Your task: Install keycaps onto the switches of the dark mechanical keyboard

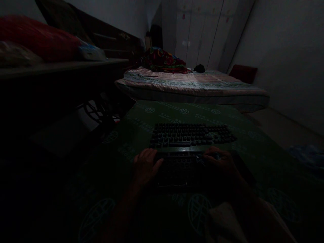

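A dark keyboard body [174, 172] lies on the green-covered table, its surface mostly lost in shadow. My left hand [145, 167] grips its left end, fingers over the far corner and thumb on top. Over the right part, my right hand [220, 160] is closed around a small slim tool [201, 158] with a pale, shiny tip. That tip points left, close to the keyboard body; the dimness hides the tool's exact kind and whether it touches. Just beyond, many loose black keycaps [182, 133] are laid out in keyboard order on the table.
The green table cover [167, 113] carries white globe prints. A pale cloth [225, 221] shows near my right forearm. Past the table stands a bed [202, 84] with a patterned blanket [164, 62]. At left, a shelf [111, 61] holds a red bag [43, 38].
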A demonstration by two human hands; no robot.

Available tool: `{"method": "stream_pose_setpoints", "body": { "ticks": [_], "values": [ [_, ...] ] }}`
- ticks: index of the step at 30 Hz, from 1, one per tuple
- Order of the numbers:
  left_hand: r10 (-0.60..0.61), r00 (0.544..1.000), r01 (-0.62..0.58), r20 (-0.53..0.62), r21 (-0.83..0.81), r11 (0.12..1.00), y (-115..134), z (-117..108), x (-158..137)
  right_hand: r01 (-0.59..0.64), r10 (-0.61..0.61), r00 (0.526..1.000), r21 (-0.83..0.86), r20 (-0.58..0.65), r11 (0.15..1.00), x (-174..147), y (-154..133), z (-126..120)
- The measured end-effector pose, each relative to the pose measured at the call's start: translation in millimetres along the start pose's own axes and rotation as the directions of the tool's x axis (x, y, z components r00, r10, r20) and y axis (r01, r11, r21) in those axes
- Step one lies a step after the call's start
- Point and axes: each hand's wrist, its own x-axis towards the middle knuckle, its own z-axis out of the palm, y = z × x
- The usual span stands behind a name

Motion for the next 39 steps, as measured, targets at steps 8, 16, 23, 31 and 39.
{"method": "stream_pose_setpoints", "body": {
  "ticks": [8, 16, 23, 31, 39],
  "values": [
    [-0.01, 1.0, 0.01, 0.024, -0.018, 1.0, 1, -3, 1, -0.008, 0.009, 1.0, -0.03, 0.018, 1.0, -4, -2, 3],
    [-0.006, 1.0, 0.007, 0.025, -0.025, 1.0, -3, 1, 1, 0.013, -0.012, 0.998, -0.013, 0.065, 1.0, -5, 7, 1],
    [0.002, 1.0, -0.002, 0.008, -0.029, 1.0, -1, -2, 1, 0.053, -0.053, 0.996, 0.003, 0.074, 0.999, -6, 5, 0],
    [0.002, 1.0, -0.002, 0.005, -0.027, 1.0, -2, 1, 1, 0.037, -0.037, 0.997, -0.005, 0.065, 0.999, -6, 6, -2],
    [-0.001, 1.0, 0.001, 0.002, -0.025, 1.0, -2, 2, 1, -0.033, 0.033, 0.998, -0.012, 0.052, 0.999, -4, 7, -7]
  ]
}}
